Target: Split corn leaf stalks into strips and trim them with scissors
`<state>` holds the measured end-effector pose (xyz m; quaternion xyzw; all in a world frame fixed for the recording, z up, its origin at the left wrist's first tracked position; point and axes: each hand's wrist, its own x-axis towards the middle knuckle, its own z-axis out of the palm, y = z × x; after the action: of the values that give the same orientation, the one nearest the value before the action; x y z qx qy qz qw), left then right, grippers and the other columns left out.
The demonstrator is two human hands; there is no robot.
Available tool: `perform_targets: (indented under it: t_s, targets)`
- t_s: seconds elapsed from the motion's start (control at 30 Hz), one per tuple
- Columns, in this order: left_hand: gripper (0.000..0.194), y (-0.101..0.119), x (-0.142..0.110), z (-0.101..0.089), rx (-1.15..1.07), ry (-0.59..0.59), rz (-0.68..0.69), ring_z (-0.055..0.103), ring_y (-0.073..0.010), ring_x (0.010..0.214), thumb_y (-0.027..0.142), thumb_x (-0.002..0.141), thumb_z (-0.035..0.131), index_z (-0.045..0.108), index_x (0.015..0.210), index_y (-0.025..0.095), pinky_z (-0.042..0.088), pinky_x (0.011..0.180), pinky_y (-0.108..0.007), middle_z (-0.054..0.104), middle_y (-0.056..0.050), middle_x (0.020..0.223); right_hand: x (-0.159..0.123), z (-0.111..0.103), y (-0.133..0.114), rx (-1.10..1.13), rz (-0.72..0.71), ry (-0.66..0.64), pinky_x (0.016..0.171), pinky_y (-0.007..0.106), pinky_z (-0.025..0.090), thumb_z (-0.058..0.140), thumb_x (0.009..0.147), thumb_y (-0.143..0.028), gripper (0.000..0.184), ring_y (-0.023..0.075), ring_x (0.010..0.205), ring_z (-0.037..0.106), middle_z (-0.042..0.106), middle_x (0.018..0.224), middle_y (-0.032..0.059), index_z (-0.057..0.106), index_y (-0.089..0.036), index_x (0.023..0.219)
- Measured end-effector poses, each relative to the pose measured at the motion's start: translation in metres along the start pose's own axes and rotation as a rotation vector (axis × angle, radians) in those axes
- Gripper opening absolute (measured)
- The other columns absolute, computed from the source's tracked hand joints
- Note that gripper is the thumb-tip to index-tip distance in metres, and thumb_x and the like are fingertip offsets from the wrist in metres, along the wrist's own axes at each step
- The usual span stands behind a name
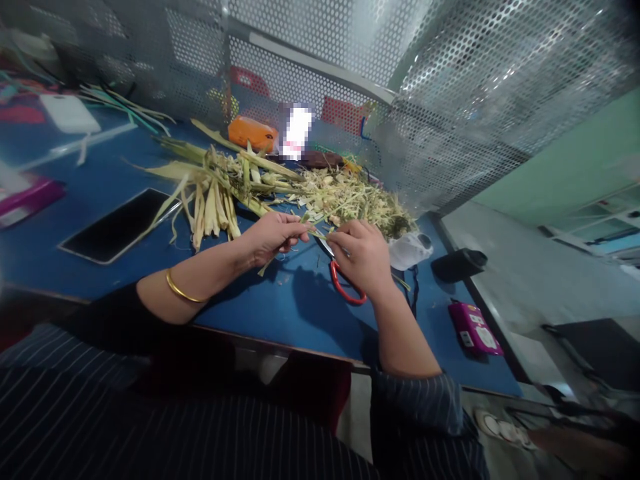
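Both hands are over the blue table. My left hand pinches one end of a thin green plant strip. My right hand has its fingers closed on the strip's other end, so it spans the short gap between them. Under my right hand lie scissors with red handles, their blades partly hidden. Just beyond my hands rests a heap of shredded plant bits. A bundle of long pale green leafy stalks lies to the left of it.
A dark-screened tablet lies at left, a lit phone stands at the back beside an orange packet. On the right are a white plastic bag, a black cylinder and a purple packet. Perforated metal panels border the back.
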<state>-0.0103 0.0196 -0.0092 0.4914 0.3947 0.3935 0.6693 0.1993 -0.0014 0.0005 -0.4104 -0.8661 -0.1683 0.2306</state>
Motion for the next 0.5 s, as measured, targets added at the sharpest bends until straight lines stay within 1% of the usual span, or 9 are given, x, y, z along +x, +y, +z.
perform_targets:
  t_s: [0.1,0.17,0.2,0.27,0.3,0.37,0.4,0.47,0.5]
  targets:
    - [0.029,-0.001,-0.001,0.001,0.097,0.02,0.061,0.029,-0.0033,0.041,0.031,0.085,0.064,0.06,0.062,0.014,0.019,0.04,-0.02,0.04,0.004,0.049,0.0,-0.001,-0.003,-0.067,-0.012,-0.026,0.072,0.035,0.035,0.051,0.092,-0.024,0.021,0.0209,0.081,0.052,0.064,0.081,0.0066,0.071,-0.021,0.089]
    - [0.03,-0.001,-0.001,0.001,0.138,0.025,0.081,0.028,-0.0034,0.04,0.031,0.086,0.063,0.061,0.061,0.015,0.019,0.04,-0.021,0.039,0.004,0.047,0.0,-0.002,-0.006,0.015,0.023,-0.046,0.071,0.034,0.037,0.051,0.09,-0.02,0.021,0.0196,0.078,0.053,0.065,0.08,0.0066,0.072,-0.02,0.095]
    - [0.029,0.0,-0.001,0.001,0.148,0.025,0.088,0.029,-0.0035,0.04,0.03,0.086,0.062,0.061,0.062,0.015,0.019,0.04,-0.021,0.04,0.004,0.048,0.0,-0.002,-0.008,0.124,0.057,-0.054,0.07,0.032,0.039,0.051,0.089,-0.018,0.023,0.0181,0.075,0.053,0.065,0.079,0.0057,0.071,-0.02,0.101]
    - [0.028,0.001,-0.002,0.001,0.155,0.015,0.1,0.029,-0.0036,0.04,0.029,0.086,0.063,0.061,0.062,0.014,0.02,0.041,-0.021,0.04,0.004,0.048,-0.001,-0.003,-0.013,0.432,0.162,-0.057,0.065,0.029,0.041,0.052,0.088,-0.017,0.028,0.0142,0.068,0.053,0.065,0.077,0.0024,0.069,-0.021,0.11]
    - [0.027,0.002,-0.002,0.001,0.155,0.006,0.099,0.03,-0.0035,0.04,0.029,0.086,0.063,0.062,0.063,0.014,0.02,0.041,-0.02,0.041,0.004,0.048,-0.001,-0.003,-0.015,0.599,0.23,-0.058,0.063,0.027,0.042,0.053,0.087,-0.017,0.028,0.0127,0.065,0.053,0.066,0.076,0.0009,0.07,-0.022,0.109]
    - [0.026,0.003,-0.003,0.001,0.144,-0.02,0.075,0.03,-0.0035,0.04,0.029,0.086,0.064,0.063,0.065,0.013,0.02,0.041,-0.02,0.041,0.004,0.048,-0.002,-0.003,-0.017,0.906,0.359,-0.062,0.06,0.026,0.044,0.057,0.086,-0.021,0.021,0.0114,0.062,0.054,0.067,0.075,-0.0004,0.073,-0.024,0.099]
    - [0.025,0.004,-0.003,0.001,0.131,-0.038,0.057,0.03,-0.0035,0.04,0.028,0.085,0.064,0.063,0.066,0.012,0.02,0.041,-0.02,0.041,0.004,0.048,-0.002,-0.003,-0.018,1.036,0.409,-0.066,0.061,0.026,0.046,0.059,0.085,-0.023,0.017,0.0117,0.064,0.057,0.068,0.077,-0.0003,0.074,-0.024,0.093]
    - [0.024,0.004,-0.004,0.001,0.093,-0.066,0.029,0.031,-0.0035,0.041,0.028,0.084,0.065,0.063,0.067,0.012,0.02,0.04,-0.019,0.042,0.004,0.048,-0.002,-0.001,-0.018,1.232,0.452,-0.088,0.067,0.028,0.05,0.064,0.083,-0.026,0.014,0.0133,0.071,0.062,0.072,0.083,0.0007,0.075,-0.024,0.092]
    - [0.024,0.003,-0.003,0.001,0.075,-0.073,0.025,0.031,-0.0034,0.04,0.029,0.084,0.066,0.063,0.067,0.012,0.02,0.04,-0.019,0.043,0.004,0.049,-0.001,-0.001,-0.019,1.281,0.448,-0.096,0.07,0.03,0.052,0.067,0.082,-0.028,0.014,0.0143,0.074,0.064,0.072,0.085,0.0012,0.074,-0.024,0.094]
